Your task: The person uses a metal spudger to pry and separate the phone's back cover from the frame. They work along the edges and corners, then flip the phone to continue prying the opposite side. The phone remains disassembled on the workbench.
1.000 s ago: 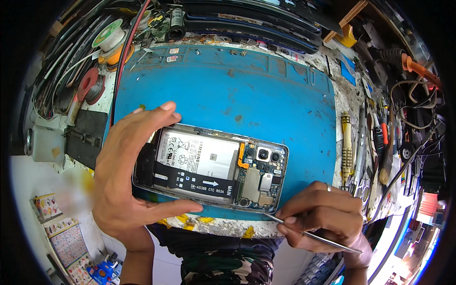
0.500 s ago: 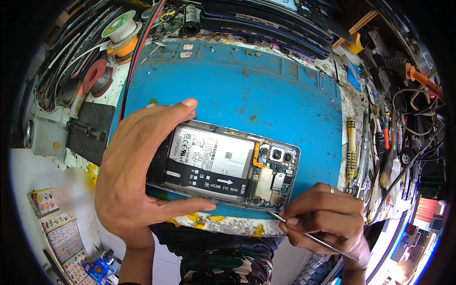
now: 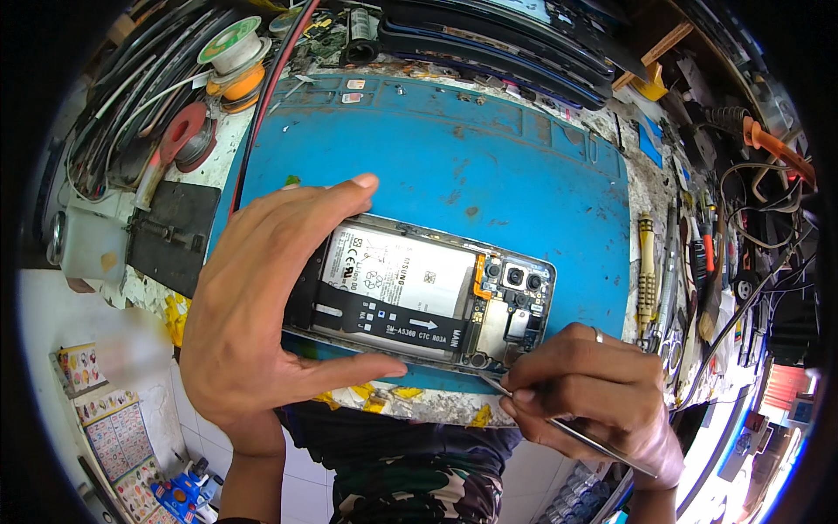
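Observation:
An opened smartphone (image 3: 406, 297) lies tilted across the blue mat, its insides facing up. A white battery (image 3: 410, 262), a black ribbon cable (image 3: 393, 325) and the camera lenses (image 3: 516, 277) show in it. My left hand (image 3: 253, 297) curves around its left end, fingers at the far edge and thumb along the near edge. Between the fingertips of my right hand (image 3: 594, 384) is a slim metal pry tool (image 3: 580, 434). The tool's tapered tip touches or nearly touches the phone's near edge, close to the lower right corner.
The blue mat (image 3: 393, 140) covers the bench. Wire spools (image 3: 231, 48) and a glass jar (image 3: 87, 240) stand left. Phone frames (image 3: 506, 52) are stacked behind. Hand tools (image 3: 646, 271) and cables (image 3: 759, 188) crowd the right. The bench's worn front edge (image 3: 436, 409) is close to me.
The tool's tip has slid a little left along the phone's near edge, my right hand moving with it. The view has shifted slightly; my left hand keeps its hold around the phone.

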`<state>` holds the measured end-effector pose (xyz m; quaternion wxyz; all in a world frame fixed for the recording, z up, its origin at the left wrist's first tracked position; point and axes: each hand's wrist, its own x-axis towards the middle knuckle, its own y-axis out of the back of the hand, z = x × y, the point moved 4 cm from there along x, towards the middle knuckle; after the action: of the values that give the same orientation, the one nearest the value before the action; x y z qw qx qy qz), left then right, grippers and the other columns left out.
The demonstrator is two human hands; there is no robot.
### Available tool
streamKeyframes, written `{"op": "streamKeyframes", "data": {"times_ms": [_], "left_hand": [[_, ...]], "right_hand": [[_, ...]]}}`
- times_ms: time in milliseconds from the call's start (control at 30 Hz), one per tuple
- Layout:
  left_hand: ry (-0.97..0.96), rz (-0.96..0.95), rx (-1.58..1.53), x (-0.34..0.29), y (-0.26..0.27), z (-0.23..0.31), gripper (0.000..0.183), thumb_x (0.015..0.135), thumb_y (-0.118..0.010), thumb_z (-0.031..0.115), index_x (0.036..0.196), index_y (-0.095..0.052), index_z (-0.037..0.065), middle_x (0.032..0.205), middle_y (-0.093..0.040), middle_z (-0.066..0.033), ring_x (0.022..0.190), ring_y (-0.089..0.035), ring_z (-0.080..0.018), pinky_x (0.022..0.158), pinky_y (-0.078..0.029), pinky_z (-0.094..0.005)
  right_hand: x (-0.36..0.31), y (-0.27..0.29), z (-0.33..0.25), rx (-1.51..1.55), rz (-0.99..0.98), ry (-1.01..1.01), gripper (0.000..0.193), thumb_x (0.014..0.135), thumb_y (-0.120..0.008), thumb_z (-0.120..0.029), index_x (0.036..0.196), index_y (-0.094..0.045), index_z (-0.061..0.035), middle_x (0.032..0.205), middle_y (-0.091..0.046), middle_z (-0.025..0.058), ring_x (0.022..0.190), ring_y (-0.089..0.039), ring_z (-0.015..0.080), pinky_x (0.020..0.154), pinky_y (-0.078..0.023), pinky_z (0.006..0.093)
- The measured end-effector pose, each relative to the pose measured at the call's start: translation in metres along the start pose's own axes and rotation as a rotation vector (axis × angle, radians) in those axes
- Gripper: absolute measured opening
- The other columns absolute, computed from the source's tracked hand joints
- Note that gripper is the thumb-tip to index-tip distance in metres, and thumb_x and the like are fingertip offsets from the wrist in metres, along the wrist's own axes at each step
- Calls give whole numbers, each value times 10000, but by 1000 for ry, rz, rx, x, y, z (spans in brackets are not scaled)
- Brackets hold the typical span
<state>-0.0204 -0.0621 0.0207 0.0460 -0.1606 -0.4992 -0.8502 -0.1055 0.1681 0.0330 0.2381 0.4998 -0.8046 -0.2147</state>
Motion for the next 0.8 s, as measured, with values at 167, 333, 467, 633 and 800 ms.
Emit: {"op": "streamKeyframes", "data": {"times_ms": [167, 333, 467, 633, 800], "left_hand": [[-13, 4, -5, 0, 0, -1, 1167, 503, -1003, 392, 1455, -493, -49, 1295, -656, -231, 1243, -601, -360, 1106, -422, -467], [-24, -2, -4, 0, -1, -3, 1168, 510, -1003, 400, 1457, -490, -52, 1295, -657, -226, 1242, -599, -355, 1119, -409, -463], [-17, -3, -22, 0, -1, -4, 1154, 519, -1003, 394, 1455, -493, -48, 1298, -659, -220, 1244, -597, -353, 1125, -401, -468], [-21, -8, -15, -1, 1, -5, 1134, 518, -1004, 378, 1449, -504, -36, 1312, -658, -209, 1250, -595, -357, 1118, -406, -468], [-23, 10, -24, -2, -1, -5, 1139, 507, -1003, 380, 1447, -507, -29, 1330, -651, -210, 1251, -600, -362, 1116, -411, -467]], "right_hand": [[3, -2, 0, 21, -22, -2, 127, 835, -784, -11, 883, -669, 14, 1000, -703, 140, 871, -686, 263, 731, -576, 359], [7, -5, 1, 28, -20, 81, 146, 840, -774, -6, 941, -675, 29, 1030, -694, 148, 875, -681, 278, 749, -571, 367], [6, -3, 3, 30, -26, 66, 138, 838, -774, -5, 927, -673, 27, 1028, -696, 146, 877, -683, 276, 764, -570, 362], [-4, 5, 2, -2, -4, -19, 148, 789, -802, 28, 803, -656, 11, 949, -715, 125, 848, -694, 250, 721, -576, 352], [-12, 12, -2, -29, 81, -75, 187, 758, -808, 54, 735, -629, 3, 902, -724, 127, 819, -701, 233, 685, -573, 341]]}}
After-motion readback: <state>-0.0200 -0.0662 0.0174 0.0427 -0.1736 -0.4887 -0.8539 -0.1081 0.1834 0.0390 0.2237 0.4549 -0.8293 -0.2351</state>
